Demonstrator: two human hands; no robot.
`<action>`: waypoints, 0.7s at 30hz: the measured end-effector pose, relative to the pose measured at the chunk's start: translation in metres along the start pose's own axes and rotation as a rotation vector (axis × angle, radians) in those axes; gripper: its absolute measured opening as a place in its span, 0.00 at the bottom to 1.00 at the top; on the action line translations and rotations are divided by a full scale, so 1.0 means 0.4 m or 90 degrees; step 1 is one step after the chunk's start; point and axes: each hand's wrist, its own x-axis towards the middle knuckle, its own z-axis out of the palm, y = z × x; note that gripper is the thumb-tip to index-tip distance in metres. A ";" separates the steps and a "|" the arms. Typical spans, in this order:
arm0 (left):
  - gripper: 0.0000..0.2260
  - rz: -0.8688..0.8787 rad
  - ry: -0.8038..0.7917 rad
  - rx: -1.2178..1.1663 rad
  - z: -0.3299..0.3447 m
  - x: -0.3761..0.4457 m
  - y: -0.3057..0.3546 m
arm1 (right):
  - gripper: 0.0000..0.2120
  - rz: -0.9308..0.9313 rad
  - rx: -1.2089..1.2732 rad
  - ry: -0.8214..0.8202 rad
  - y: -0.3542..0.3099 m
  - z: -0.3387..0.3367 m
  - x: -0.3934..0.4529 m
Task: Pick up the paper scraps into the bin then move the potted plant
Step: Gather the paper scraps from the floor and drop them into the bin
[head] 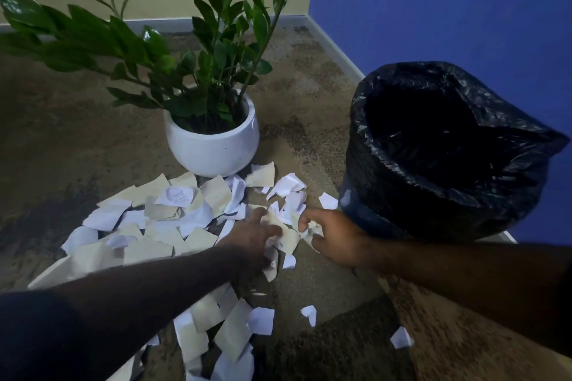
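Several torn white and cream paper scraps (161, 219) lie spread over the brown carpet in front of a potted plant (213, 139) in a round white pot. A bin (448, 164) lined with a black bag stands at the right, its mouth open. My left hand (250, 235) reaches into the pile and its fingers close around cream scraps. My right hand (331, 235), just left of the bin's base, pinches a crumpled scrap (314, 227) between thumb and fingers. The two hands sit close together.
A cream wall and a blue wall (448, 9) meet in the corner behind the plant, with a grey skirting board (334, 46) along them. Long green leaves (62, 37) spread out leftwards over the carpet. Loose scraps (400, 338) lie near the bottom edge.
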 end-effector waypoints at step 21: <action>0.03 -0.180 0.084 -0.346 -0.204 -0.109 -0.003 | 0.21 -0.006 0.221 0.129 -0.191 -0.147 -0.043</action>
